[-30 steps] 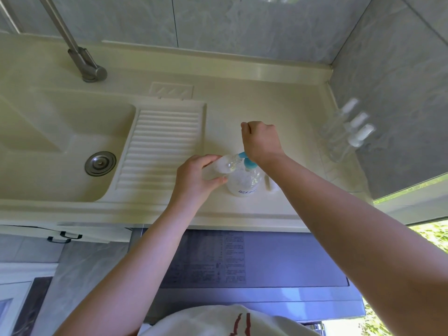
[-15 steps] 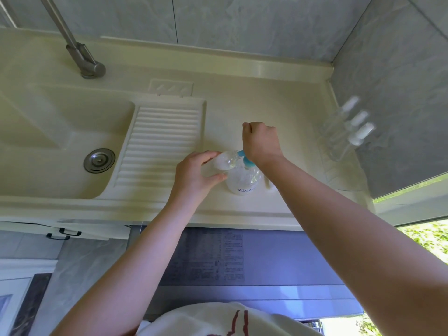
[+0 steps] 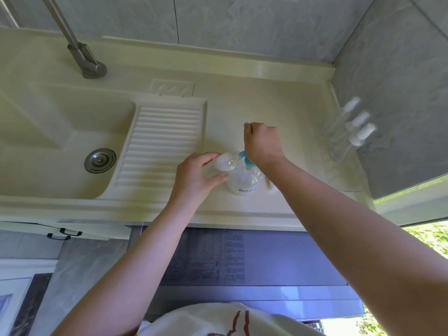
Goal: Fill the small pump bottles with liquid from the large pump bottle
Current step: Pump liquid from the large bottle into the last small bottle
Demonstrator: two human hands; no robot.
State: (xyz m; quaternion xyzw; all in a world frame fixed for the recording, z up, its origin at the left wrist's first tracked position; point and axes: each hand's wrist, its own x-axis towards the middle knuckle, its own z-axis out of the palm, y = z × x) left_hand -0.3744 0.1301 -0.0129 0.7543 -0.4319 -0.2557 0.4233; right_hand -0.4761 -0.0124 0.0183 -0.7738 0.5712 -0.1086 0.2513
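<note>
Head view, frame centre: compared with a second ago little has shifted; the right hand (image 3: 263,144) remains fisted on the teal pump head (image 3: 247,161) of the large pump bottle (image 3: 244,178), so pumping likely continues. The left hand (image 3: 194,177) grips a small clear bottle (image 3: 224,162) tipped against the spout. Three more small bottles (image 3: 351,132), glassy with white caps, stand at right on the smooth cream bench (image 3: 242,105), beside the ribbed drainboard (image 3: 160,141).

Clear glossy plastic large pump bottle (image 3: 244,179), brushed metal faucet (image 3: 82,57), smooth cream counter (image 3: 278,98).
</note>
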